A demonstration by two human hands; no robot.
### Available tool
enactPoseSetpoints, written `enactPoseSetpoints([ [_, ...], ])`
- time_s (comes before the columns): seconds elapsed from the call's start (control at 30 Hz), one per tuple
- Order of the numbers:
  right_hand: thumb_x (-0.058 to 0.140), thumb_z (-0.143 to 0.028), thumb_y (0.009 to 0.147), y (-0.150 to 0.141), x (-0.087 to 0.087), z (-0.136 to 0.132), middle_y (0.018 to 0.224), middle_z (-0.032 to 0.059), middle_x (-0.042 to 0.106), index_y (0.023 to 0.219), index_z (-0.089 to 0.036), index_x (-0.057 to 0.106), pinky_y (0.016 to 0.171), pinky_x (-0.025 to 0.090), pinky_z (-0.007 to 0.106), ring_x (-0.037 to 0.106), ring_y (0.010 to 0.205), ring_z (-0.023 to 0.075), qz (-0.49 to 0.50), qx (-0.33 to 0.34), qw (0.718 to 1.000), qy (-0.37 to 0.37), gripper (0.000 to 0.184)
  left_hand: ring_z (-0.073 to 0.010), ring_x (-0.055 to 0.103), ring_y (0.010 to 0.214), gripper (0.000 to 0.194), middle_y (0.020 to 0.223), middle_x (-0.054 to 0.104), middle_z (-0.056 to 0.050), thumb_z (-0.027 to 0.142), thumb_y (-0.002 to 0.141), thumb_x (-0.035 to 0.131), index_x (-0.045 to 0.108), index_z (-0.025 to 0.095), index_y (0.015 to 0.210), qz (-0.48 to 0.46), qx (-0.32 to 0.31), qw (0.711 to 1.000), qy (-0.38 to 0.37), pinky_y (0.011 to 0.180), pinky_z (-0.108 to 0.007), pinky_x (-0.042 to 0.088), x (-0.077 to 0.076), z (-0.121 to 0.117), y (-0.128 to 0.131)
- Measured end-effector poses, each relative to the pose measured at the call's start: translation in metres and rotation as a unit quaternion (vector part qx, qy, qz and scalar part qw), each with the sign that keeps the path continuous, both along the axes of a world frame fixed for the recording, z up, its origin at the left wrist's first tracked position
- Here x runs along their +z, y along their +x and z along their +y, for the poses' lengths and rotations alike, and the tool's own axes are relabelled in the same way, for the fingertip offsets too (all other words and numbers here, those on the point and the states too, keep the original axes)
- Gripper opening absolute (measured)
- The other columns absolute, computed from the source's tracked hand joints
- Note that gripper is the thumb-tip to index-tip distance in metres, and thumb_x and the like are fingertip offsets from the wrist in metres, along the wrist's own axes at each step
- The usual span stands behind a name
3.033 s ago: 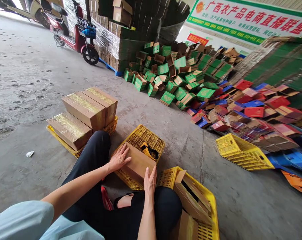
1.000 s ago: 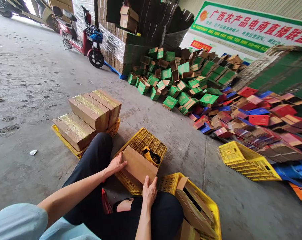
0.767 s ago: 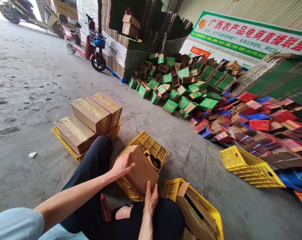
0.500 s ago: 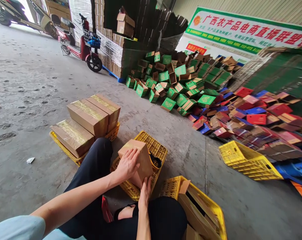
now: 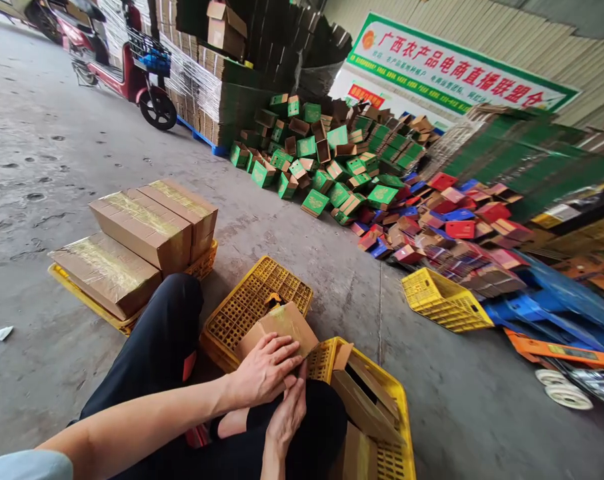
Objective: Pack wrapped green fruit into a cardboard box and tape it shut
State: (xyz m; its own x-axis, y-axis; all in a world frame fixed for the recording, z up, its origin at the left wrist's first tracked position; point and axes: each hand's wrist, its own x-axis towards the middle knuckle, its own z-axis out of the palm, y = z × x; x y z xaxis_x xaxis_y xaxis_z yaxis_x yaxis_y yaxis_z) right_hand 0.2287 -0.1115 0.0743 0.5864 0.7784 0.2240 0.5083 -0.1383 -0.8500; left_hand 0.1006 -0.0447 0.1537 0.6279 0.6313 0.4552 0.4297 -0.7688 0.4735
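A brown cardboard box (image 5: 289, 321), taped along its top, sits tilted between my knees and partly over an upturned yellow crate (image 5: 239, 303). My left hand (image 5: 271, 368) lies on the near side of the box, its fingers stretched out over the edge. Just below it, my right hand (image 5: 288, 415) grips the box's near corner with bent fingers; its fingertips are partly covered by the left hand. Behind the box, a tape dispenser (image 5: 273, 301) rests on the crate, mostly hidden.
Taped boxes (image 5: 132, 220) are stacked on a yellow crate at left. By my right knee, another yellow crate (image 5: 405, 427) holds open cartons (image 5: 365, 400). Farther off are piled green boxes (image 5: 315, 200), red and blue boxes (image 5: 457, 230), a tipped yellow crate (image 5: 445, 300) and a red scooter (image 5: 127, 70).
The box has been turned and brought closer to me, uncovering more of the crate beneath. Both hands have shifted to its near edge and come together. My view has swung right.
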Motion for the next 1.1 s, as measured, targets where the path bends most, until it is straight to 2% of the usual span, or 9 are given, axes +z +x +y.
enactPoseSetpoints([
  [0.1,0.029,-0.05,0.106,-0.01,0.015,-0.01,0.151,0.0224,0.053,0.146,-0.008,0.053,0.113,0.046,0.047,0.051,0.142,0.031,-0.035,-0.037,0.998,0.029,0.063,-0.0258,0.047,0.142,0.046,0.15,0.057,-0.01,0.04,0.108,0.041,0.052,0.019,0.147,0.003,-0.03,0.999,-0.034,0.115,-0.047,0.039,0.007,-0.007,-0.008],
  [0.27,0.032,-0.044,0.107,-0.02,0.037,-0.012,0.156,0.0225,0.047,0.147,-0.009,0.051,0.116,0.041,0.053,0.044,0.146,0.0334,-0.195,0.012,0.98,0.04,0.056,-0.0228,0.045,0.145,0.046,0.154,0.053,-0.008,0.029,0.107,0.038,0.048,0.024,0.152,0.019,-0.065,0.996,-0.056,0.123,-0.048,0.031,0.013,-0.004,-0.024],
  [0.33,0.034,-0.044,0.107,-0.016,0.047,-0.011,0.151,0.0228,0.053,0.146,-0.009,0.052,0.116,0.041,0.056,0.041,0.148,0.0349,-0.258,0.04,0.965,0.024,0.055,-0.027,0.041,0.148,0.047,0.157,0.049,-0.008,0.031,0.104,0.048,0.051,0.027,0.151,0.033,-0.064,0.996,-0.052,0.126,-0.053,0.024,0.013,0.007,-0.031],
  [0.43,0.037,-0.051,0.105,-0.006,0.061,-0.009,0.145,0.0223,0.057,0.144,-0.011,0.052,0.115,0.042,0.056,0.039,0.148,0.0361,-0.33,0.08,0.941,0.004,0.057,-0.035,0.033,0.152,0.059,0.163,0.039,-0.012,0.039,0.092,0.07,0.056,0.025,0.148,0.067,-0.071,0.994,-0.045,0.125,-0.053,0.027,0.014,0.027,-0.039],
  [0.57,0.041,-0.065,0.1,-0.001,0.079,-0.004,0.139,0.0227,0.055,0.145,-0.013,0.049,0.107,0.047,0.053,0.05,0.135,0.0377,-0.391,0.11,0.913,-0.04,0.069,-0.0359,0.031,0.153,0.074,0.164,0.036,-0.014,0.034,0.08,0.083,0.055,0.025,0.148,0.105,-0.076,0.99,-0.06,0.122,-0.049,0.034,0.015,0.044,-0.044],
  [0.67,0.042,-0.067,0.098,-0.003,0.096,0.005,0.131,0.0227,0.058,0.147,-0.013,0.049,0.099,0.05,0.053,0.058,0.118,0.0376,-0.44,0.122,0.885,-0.092,0.073,-0.0332,0.032,0.153,0.075,0.164,0.037,-0.012,0.029,0.079,0.084,0.054,0.027,0.148,0.12,-0.078,0.988,-0.061,0.122,-0.045,0.035,0.016,0.045,-0.043],
  [0.83,0.051,-0.066,0.094,-0.004,0.123,0.028,0.118,0.0222,0.062,0.145,-0.008,0.052,0.089,0.051,0.051,0.059,0.105,0.0366,-0.496,0.169,0.835,-0.166,0.077,-0.0313,0.035,0.151,0.081,0.16,0.043,-0.012,0.027,0.08,0.082,0.047,0.026,0.152,0.126,-0.072,0.989,-0.037,0.121,-0.041,0.035,0.016,0.049,-0.039],
  [0.97,0.055,-0.065,0.092,-0.001,0.127,0.039,0.12,0.0224,0.063,0.146,-0.009,0.051,0.089,0.052,0.047,0.058,0.11,0.0364,-0.505,0.203,0.821,-0.173,0.078,-0.033,0.047,0.141,0.083,0.153,0.052,-0.012,0.031,0.074,0.084,0.049,0.023,0.15,0.126,-0.072,0.989,-0.035,0.115,-0.039,0.039,0.019,0.059,-0.035],
  [1.1,0.057,-0.054,0.094,-0.004,0.123,0.038,0.126,0.0239,0.062,0.145,-0.009,0.054,0.085,0.055,0.043,0.058,0.116,0.0377,-0.509,0.196,0.82,-0.175,0.068,-0.0352,0.052,0.132,0.08,0.144,0.057,-0.014,0.033,0.071,0.087,0.054,0.021,0.143,0.156,-0.071,0.985,-0.035,0.11,-0.04,0.043,0.021,0.062,-0.03],
])
